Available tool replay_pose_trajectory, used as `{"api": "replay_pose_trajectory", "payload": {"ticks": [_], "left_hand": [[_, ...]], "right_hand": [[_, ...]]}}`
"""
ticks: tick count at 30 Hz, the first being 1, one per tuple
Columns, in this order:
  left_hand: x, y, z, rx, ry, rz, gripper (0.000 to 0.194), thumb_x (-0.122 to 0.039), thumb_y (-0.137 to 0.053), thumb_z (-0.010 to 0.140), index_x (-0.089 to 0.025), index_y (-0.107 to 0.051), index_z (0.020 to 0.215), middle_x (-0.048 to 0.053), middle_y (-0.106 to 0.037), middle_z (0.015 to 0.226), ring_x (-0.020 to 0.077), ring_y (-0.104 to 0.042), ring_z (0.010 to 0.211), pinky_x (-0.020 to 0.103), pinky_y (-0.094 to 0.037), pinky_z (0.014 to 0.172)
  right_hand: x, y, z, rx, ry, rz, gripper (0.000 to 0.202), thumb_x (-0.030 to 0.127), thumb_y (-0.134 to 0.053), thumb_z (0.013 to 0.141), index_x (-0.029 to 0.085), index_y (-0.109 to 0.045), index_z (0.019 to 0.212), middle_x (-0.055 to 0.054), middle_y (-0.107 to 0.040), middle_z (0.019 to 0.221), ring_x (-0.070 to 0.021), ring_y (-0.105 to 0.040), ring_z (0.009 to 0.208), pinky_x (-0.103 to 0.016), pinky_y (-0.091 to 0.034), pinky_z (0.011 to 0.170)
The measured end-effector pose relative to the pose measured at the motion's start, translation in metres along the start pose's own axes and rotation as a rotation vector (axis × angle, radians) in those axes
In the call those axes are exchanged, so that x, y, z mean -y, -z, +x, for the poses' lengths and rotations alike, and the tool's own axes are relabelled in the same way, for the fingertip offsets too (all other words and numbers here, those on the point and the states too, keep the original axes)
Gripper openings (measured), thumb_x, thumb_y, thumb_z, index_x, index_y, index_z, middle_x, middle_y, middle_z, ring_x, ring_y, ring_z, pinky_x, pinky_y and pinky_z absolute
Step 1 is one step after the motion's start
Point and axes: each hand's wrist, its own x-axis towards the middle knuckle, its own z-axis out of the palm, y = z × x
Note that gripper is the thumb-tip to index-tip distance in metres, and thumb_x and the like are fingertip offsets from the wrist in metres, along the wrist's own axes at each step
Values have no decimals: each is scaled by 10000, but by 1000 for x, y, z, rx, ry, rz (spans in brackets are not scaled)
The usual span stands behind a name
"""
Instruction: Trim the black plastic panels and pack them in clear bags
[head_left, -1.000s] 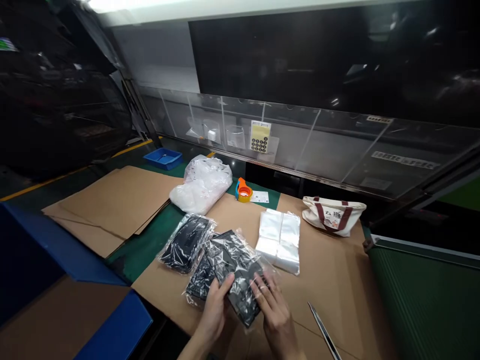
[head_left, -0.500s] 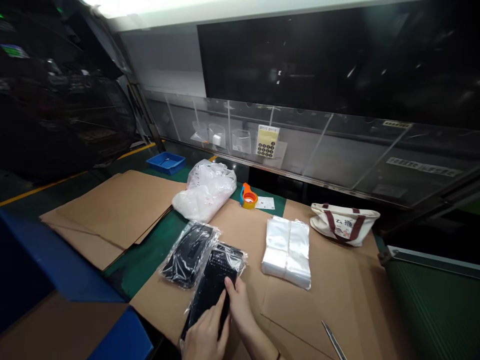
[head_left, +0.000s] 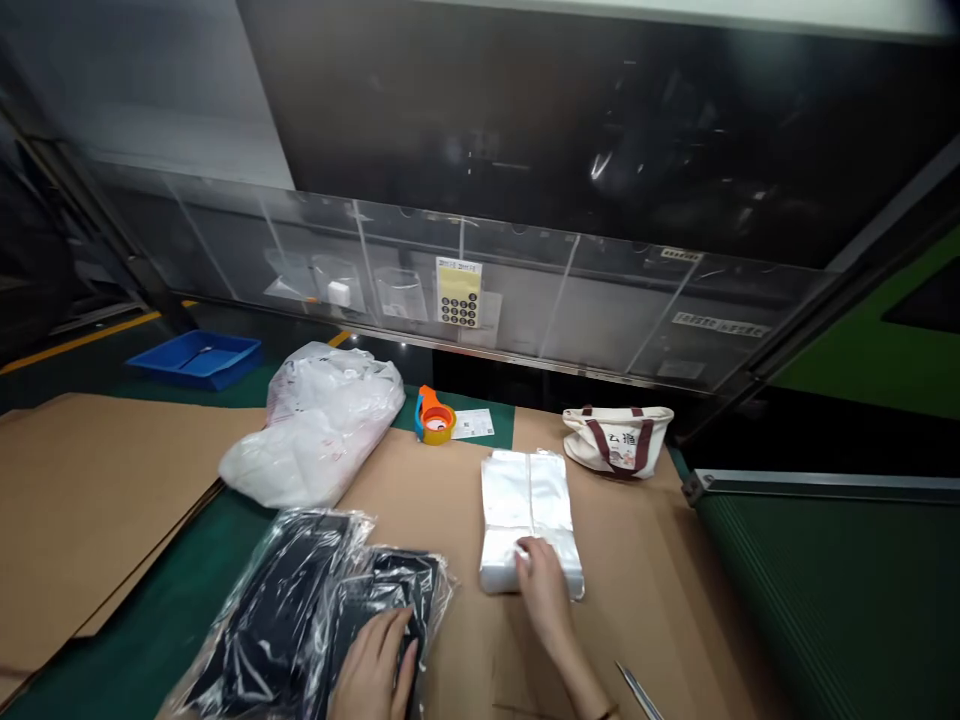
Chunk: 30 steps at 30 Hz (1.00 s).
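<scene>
My left hand (head_left: 375, 668) lies flat on a black item in clear plastic wrap (head_left: 360, 600), at the bottom of the view. Its fingers are stretched out, and part of the hand is cut off by the lower edge. Left of it is another black wrapped item (head_left: 274, 610). My right hand (head_left: 546, 592) reaches onto a stack of clear plastic bags (head_left: 517, 490), its fingertips pinched at the fold across the stack's near part. A band runs lengthwise over the bags.
Pointed metal tool (head_left: 637, 690) near the front edge. Behind the bags stand a canvas tote bag (head_left: 619, 440), tape dispenser (head_left: 435, 420) and paper label (head_left: 474, 423). Leftward are a filled white plastic bag (head_left: 319, 430), blue tray (head_left: 196, 360) and cardboard sheets (head_left: 97, 490). Green conveyor belt (head_left: 840, 600) at right.
My right hand has left the black wrapped item and moved right onto the bag stack. My left hand stays on the wrapped items. The view has turned right.
</scene>
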Motion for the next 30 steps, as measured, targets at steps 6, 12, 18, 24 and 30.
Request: {"api": "replay_pose_trajectory", "payload": {"ticks": [6, 12, 18, 24, 30], "left_hand": [[-48, -58, 101, 285, 5, -407, 331, -222, -377, 838, -201, -608, 1075, 89, -624, 1051, 224, -574, 973, 345, -442, 869], [-41, -108, 127, 258, 49, -440, 465, -289, -424, 818, -165, -460, 1264, 111, -387, 1354, 244, -351, 1248, 410, -289, 1035], [-43, -113, 145, 279, -35, -446, 415, -309, -410, 836, -219, -501, 1231, 82, -303, 1405, 239, -280, 1286, 412, -265, 1045], [-55, -109, 148, 205, -4, -432, 356, -277, -444, 800, -223, -582, 1123, 102, -409, 1334, 275, -352, 1233, 454, -295, 1008], [-45, -111, 150, 244, 578, -1058, 398, -357, -575, 681, -116, -552, 997, 152, -583, 1030, 280, -551, 975, 433, -390, 904]], "right_hand": [[-57, 19, 42, -115, 96, -207, 228, 173, -486, 738, 211, -610, 926, -90, -575, 906, -265, -495, 858, -388, -404, 772], [-76, 17, 58, -194, 73, -207, 214, 243, -454, 813, 205, -613, 952, -88, -559, 1017, -250, -488, 926, -396, -414, 817], [-108, 22, 73, -214, -43, -77, 399, 323, -428, 830, 159, -470, 1191, -142, -432, 1211, -295, -391, 1136, -473, -357, 932], [-111, 28, 78, -174, -99, 134, 352, 353, -471, 802, 213, -524, 1121, -101, -457, 1187, -270, -391, 1154, -453, -325, 975], [-130, 45, 61, -113, -334, 429, 387, 454, -575, 716, 162, -572, 970, -121, -580, 1005, -265, -558, 944, -419, -432, 861]]}}
